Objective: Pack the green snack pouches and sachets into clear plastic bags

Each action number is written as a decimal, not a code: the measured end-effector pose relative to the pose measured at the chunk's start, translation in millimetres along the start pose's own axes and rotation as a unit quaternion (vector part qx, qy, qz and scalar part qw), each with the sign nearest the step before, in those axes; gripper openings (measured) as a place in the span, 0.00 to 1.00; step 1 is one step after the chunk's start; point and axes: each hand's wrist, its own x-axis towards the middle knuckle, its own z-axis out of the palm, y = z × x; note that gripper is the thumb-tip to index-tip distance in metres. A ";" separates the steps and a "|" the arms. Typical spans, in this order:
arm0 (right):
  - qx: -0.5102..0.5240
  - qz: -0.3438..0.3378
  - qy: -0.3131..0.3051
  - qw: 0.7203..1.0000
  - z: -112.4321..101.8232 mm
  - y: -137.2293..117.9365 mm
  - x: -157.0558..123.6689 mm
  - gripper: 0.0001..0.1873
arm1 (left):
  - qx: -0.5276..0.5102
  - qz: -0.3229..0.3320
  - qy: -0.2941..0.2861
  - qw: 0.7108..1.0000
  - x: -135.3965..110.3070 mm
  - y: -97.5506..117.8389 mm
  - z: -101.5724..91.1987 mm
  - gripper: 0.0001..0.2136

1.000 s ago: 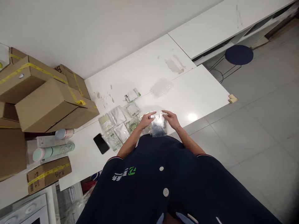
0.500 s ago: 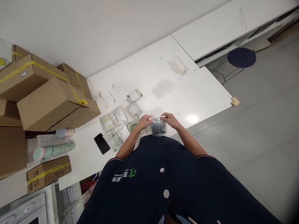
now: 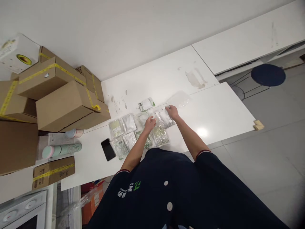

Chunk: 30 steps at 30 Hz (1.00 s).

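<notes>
My right hand (image 3: 172, 112) pinches the top edge of a silvery foil pouch (image 3: 166, 119), which is at the right end of a group of packets on the white table. To its left, my left hand (image 3: 150, 123) hovers above the packets with its fingers apart and nothing in them. Below the hands lies a clear packet with green print (image 3: 161, 136). Farther left are more packets, among them a silver pouch (image 3: 129, 123), a pale green packet (image 3: 116, 128) and a clear packet (image 3: 119, 148). Behind them lies a white and green packet (image 3: 146, 104).
A black phone (image 3: 108, 149) lies left of the packets. Cardboard boxes (image 3: 69, 106) are stacked at the left, with a mint green bottle (image 3: 64, 149) before them. A clear plastic bag (image 3: 179, 98) lies behind my right hand. A blue stool (image 3: 268, 75) stands at the right.
Both hands held the pouch upright by its top near my body. Now it is down beside the other packets, the left hand has let go, and the view has shifted left.
</notes>
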 end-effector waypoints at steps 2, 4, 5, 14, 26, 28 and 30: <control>-0.089 0.008 -0.013 0.996 14.5 -8.0 21.1 0.10 | 0.066 0.021 0.027 0.997 6.3 1.1 -22.4 0.22; -0.139 0.035 -0.048 0.989 32.3 -12.0 29.8 0.10 | 0.138 0.044 0.071 0.987 15.7 3.4 -43.9 0.16; -0.151 0.049 -0.066 0.985 41.6 -13.2 29.9 0.11 | 0.172 0.053 0.086 0.980 22.1 5.8 -53.1 0.14; -0.272 0.008 0.019 0.962 68.9 -28.5 -0.4 0.21 | 0.437 0.070 0.126 0.888 117.3 46.5 -74.8 0.21; -0.261 -0.024 0.046 0.964 -51.9 20.6 22.6 0.23 | 0.500 -0.032 0.074 0.862 169.8 67.7 -75.0 0.33; -0.180 0.017 0.070 0.981 -72.2 22.6 29.5 0.19 | 0.467 -0.027 0.070 0.881 166.1 69.7 -79.1 0.28; -0.050 0.035 0.095 0.994 -97.5 23.4 28.0 0.21 | 0.414 0.008 0.064 0.908 161.1 70.3 -84.7 0.20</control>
